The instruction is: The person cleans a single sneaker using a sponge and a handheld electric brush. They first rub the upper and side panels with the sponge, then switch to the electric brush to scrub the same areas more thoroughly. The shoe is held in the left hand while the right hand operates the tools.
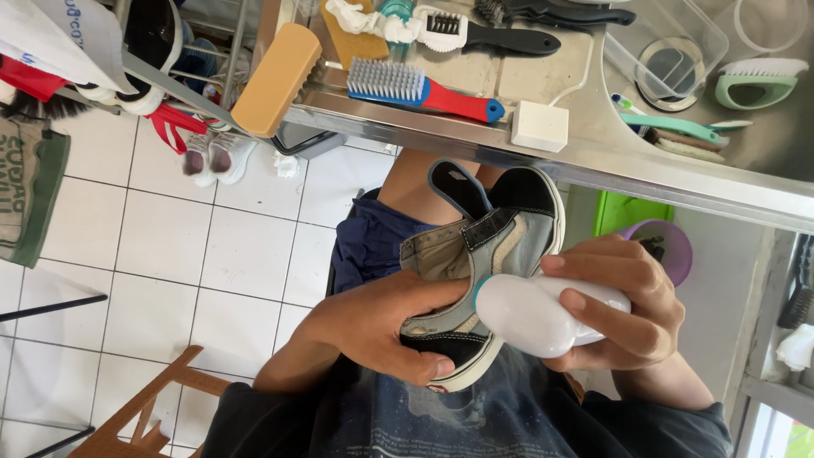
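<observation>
My left hand (377, 326) grips a grey and black shoe (496, 237) with a white sole, held over my lap with its straps hanging open. My right hand (632, 309) holds a white rounded device (530, 314) with a light blue rim, and its round end presses against the side of the shoe. Both hands are in the middle of the view, below the edge of a metal table.
The metal table (644, 165) carries a blue and red brush (415, 89), a black-handled brush (492, 36), a tan wooden brush (275, 80), a white block (539, 127), a clear plastic tub (670, 51) and a green brush (759, 85). White shoes (216, 157) sit on the tiled floor. A wooden chair (144, 407) stands at lower left.
</observation>
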